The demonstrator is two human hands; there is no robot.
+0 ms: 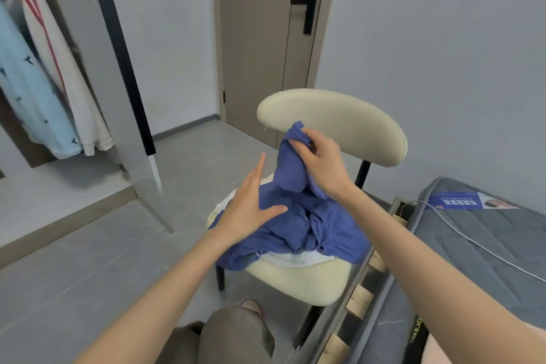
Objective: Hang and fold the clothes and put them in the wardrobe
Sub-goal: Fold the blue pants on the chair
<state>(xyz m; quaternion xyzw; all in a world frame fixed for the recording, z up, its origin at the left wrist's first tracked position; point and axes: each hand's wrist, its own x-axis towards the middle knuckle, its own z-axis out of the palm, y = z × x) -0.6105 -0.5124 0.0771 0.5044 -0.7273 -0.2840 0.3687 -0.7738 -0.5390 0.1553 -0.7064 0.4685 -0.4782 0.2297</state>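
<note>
A crumpled blue garment [298,224] lies heaped on the seat of a cream chair [298,281], with a white garment [298,259] under it. My right hand [319,159] pinches one end of the blue garment and holds it lifted in front of the chair's backrest. My left hand [251,207] is flat, fingers spread, resting against the left side of the blue heap. The wardrobe [88,115] stands open at the left, with a light blue shirt [26,91] and a white garment with red stripes [56,68] hanging inside.
A closed grey-brown door [260,38] with a black handle is behind the chair. A bed with a grey mattress [487,248] and a white cable sits at the right, close to the chair. Grey tiled floor [88,260] spreads to the left. My knee shows at bottom centre.
</note>
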